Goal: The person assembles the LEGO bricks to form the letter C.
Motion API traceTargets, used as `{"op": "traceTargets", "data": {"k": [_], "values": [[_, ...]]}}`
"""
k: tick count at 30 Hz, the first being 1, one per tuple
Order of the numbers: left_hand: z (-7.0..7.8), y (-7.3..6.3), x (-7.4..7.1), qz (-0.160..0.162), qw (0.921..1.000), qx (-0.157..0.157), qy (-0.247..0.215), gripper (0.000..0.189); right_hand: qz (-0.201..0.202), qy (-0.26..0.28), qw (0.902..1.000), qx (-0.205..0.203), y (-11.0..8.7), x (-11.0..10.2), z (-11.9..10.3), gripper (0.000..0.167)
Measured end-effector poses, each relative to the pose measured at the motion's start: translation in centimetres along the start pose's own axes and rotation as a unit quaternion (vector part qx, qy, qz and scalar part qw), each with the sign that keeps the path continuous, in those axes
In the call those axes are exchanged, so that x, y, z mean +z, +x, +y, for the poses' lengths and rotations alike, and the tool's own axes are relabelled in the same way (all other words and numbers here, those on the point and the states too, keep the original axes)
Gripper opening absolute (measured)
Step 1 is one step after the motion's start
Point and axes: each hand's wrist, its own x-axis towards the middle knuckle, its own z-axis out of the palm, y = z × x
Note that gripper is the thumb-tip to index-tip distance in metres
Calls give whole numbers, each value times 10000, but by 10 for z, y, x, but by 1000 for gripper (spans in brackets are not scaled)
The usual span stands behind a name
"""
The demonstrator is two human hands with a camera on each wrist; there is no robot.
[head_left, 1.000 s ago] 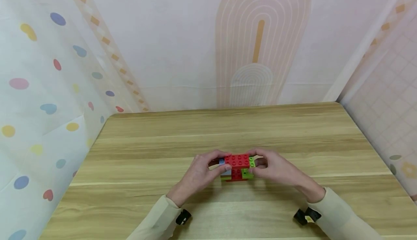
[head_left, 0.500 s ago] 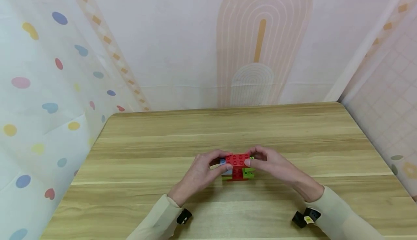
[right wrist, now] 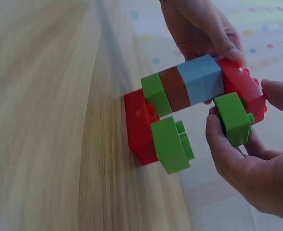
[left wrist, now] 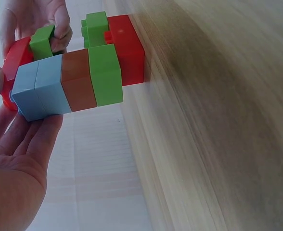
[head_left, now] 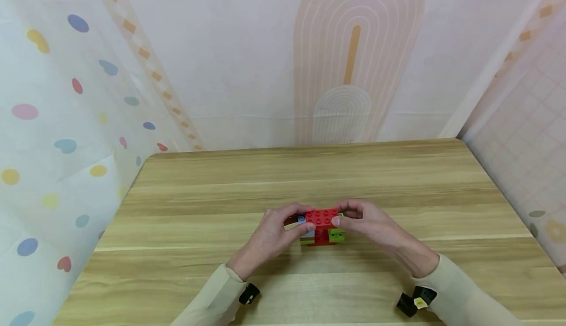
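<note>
A small toy building-brick structure stands on the wooden table. Its red base brick (right wrist: 137,130) bears a green brick (right wrist: 170,147) on the right and, on the left, a column of a green brick (left wrist: 106,74), a brown brick (left wrist: 78,79) and light blue bricks (left wrist: 41,86). Across the top lies a studded red brick (head_left: 323,218). My left hand (head_left: 268,235) pinches its left end beside the column, thumb in front. At its right end my right hand (head_left: 376,227) holds another green brick (right wrist: 235,120) against it, thumb on the red brick. A gap separates the two right-hand green bricks.
The wood-grain table (head_left: 212,188) extends on all sides of the structure. A patterned cloth (head_left: 239,60) hangs behind it and along both sides. Small black devices (head_left: 249,294) sit at both cuffs.
My right thumb has shifted from the green brick up onto the front right corner of the red top brick. My left hand keeps its grip in nearly the same place.
</note>
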Motion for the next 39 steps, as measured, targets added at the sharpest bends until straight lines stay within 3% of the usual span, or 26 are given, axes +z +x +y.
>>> {"op": "traceTargets", "data": {"k": [6,39], "values": [[0,0,0,6,10000,-18,55,30,169,126,9997,141,-2,2,-2,49],[-1,0,-1,9,10000,34,-34,28,270,220,9992,175,-3,5,-1,54]]}}
